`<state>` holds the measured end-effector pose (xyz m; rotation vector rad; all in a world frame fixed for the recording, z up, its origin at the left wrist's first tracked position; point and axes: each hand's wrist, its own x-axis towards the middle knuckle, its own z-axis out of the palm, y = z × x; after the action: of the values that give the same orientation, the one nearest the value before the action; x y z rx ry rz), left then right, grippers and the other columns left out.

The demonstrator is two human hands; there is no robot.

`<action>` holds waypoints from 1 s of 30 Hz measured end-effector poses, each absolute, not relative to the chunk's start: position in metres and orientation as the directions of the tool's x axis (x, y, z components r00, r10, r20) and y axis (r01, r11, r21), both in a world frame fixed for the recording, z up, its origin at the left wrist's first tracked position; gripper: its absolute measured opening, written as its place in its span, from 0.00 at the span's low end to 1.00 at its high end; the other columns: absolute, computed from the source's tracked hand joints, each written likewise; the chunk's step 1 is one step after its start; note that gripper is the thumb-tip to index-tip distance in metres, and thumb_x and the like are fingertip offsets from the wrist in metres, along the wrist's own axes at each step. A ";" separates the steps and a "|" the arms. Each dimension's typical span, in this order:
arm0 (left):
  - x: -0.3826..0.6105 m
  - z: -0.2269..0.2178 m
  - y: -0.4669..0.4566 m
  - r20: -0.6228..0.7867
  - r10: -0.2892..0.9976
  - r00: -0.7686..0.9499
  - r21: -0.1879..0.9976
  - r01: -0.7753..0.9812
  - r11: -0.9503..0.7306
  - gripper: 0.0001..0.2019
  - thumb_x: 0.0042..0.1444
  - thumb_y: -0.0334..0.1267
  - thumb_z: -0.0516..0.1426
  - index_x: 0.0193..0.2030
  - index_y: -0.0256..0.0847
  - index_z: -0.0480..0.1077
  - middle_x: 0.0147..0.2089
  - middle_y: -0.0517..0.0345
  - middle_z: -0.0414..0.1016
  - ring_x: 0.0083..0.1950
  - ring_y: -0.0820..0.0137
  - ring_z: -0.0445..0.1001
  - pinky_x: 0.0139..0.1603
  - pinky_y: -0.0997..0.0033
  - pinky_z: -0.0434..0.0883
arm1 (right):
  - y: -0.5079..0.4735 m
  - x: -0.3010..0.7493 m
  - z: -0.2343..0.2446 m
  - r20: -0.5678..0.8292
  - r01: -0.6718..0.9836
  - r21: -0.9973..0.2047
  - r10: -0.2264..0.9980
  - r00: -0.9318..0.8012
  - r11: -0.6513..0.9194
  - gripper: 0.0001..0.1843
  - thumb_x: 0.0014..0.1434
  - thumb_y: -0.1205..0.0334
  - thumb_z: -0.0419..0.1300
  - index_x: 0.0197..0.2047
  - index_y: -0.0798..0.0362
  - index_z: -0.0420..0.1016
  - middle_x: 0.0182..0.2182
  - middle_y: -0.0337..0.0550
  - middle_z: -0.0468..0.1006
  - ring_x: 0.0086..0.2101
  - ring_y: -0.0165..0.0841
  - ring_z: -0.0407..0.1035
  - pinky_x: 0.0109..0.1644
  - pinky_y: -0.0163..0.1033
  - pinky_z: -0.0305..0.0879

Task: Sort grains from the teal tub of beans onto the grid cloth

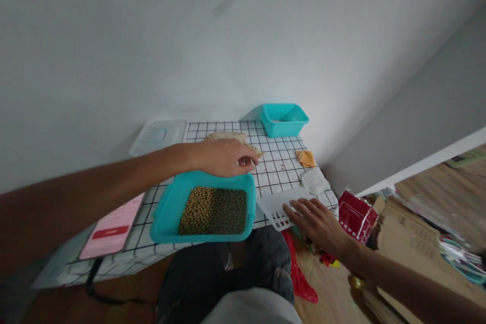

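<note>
A turquoise tub point(248, 233) stands at the table's front, holding tan beans point(197, 210) on its left side and dark green beans point(230, 211) on its right. My left hand point(224, 157) is above the tub's far rim, fingers curled in toward the thumb; whatever they may hold is too small or hidden. To the right of the tub, a white plastic piece with slots point(279, 205) lies at the table edge. My right hand point(313, 220) rests on it with the fingers stretched out and apart. The thumb is hidden.
Behind stand a second turquoise tub point(284, 124) and a clear lid point(159, 136). A flat, pale speckled item point(228, 135) lies beyond my left hand. An orange cloth point(306, 158) is at right, a pink-screened device point(112, 230) at left. Cardboard point(406, 243) lies on the floor.
</note>
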<state>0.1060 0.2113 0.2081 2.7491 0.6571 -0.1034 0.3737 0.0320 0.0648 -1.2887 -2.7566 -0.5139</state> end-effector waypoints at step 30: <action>0.103 0.217 0.224 -0.098 0.440 0.892 0.375 0.443 -0.814 0.17 0.61 0.48 0.50 0.51 0.50 0.72 0.48 0.57 0.78 0.42 0.69 0.75 0.41 0.72 0.66 | 0.177 0.393 0.158 0.093 0.730 -0.050 0.731 -0.676 0.682 0.15 0.68 0.61 0.50 0.53 0.49 0.73 0.44 0.43 0.79 0.43 0.32 0.71 0.49 0.42 0.62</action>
<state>0.1026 0.2241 0.2173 2.6651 0.6490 -0.0097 0.3928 0.1768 0.1581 -1.2122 -2.7835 0.0135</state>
